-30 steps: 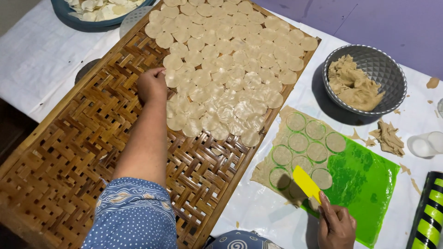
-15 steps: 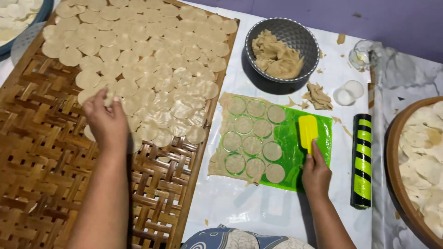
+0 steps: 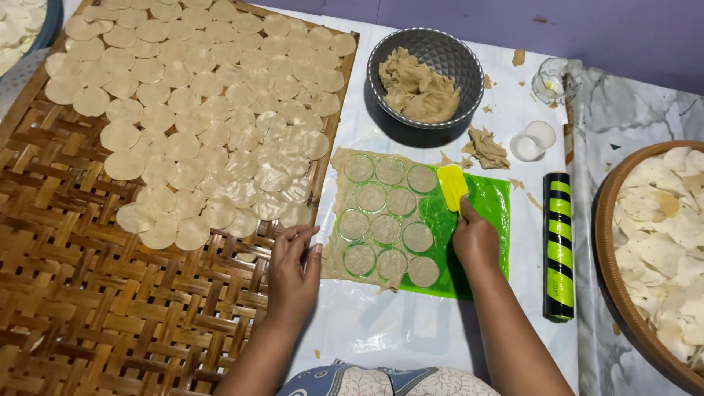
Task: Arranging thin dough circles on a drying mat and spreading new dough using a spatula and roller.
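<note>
Left hand has come off the laid-out rounds and pulled back toward the body. It now rests at the near-right edge of the woven bamboo tray, fingers loosely spread, nothing in it. A second ago it was up among the dough discs. So that placement is finished and the hand is free.

Right hand has stayed closed around the handle of the yellow scraper. The blade lies flat on the green plastic sheet, just right of the rolled dough sheet with its stamped circles. Earlier the scraper sat lower on the sheet. It has now shifted to the far-right side of the cut rounds.

Cut rounds are all in the dough, between the two hands, none lifted as far as I can see.

Beyond the right hand: grey bowl with a dough lump, scraps beside it, small round cutter. Right of the right hand: striped green-and-black rolling pin, then a wooden bowl of dried rounds.

The bench under the white cover carries everything.
</note>
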